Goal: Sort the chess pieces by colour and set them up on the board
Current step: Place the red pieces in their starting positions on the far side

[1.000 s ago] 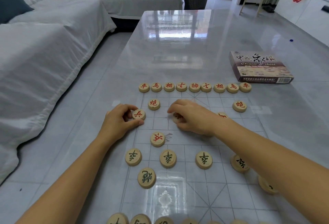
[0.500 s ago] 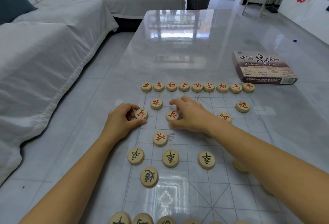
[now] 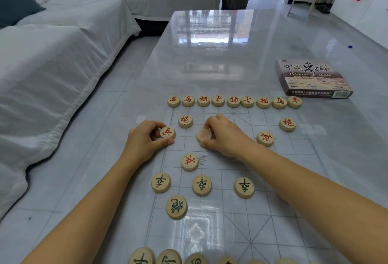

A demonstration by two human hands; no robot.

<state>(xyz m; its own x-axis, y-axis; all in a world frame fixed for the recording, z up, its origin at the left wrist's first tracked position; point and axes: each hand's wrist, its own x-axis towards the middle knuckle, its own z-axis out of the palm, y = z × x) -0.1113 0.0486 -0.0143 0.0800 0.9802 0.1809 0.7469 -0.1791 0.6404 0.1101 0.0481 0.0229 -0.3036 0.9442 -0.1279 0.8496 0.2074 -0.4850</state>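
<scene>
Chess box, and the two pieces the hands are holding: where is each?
Chess box (image 3: 310, 79): head view, middle of its printed lid.
Left-hand piece (image 3: 167, 132): head view, its red-marked top face.
Right-hand piece (image 3: 204, 134): head view, its blurred top face.

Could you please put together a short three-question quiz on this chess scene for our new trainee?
1. True or false: the far row of red pieces holds nine pieces.
2. What lies on the table beyond the far right corner of the board? A. a chess box B. a cup C. a phone
3. Fill in: the left hand pinches a soldier piece lettered in ___, while the right hand grips a second piece.

Key: 1 true; 2 A; 3 red.
</scene>
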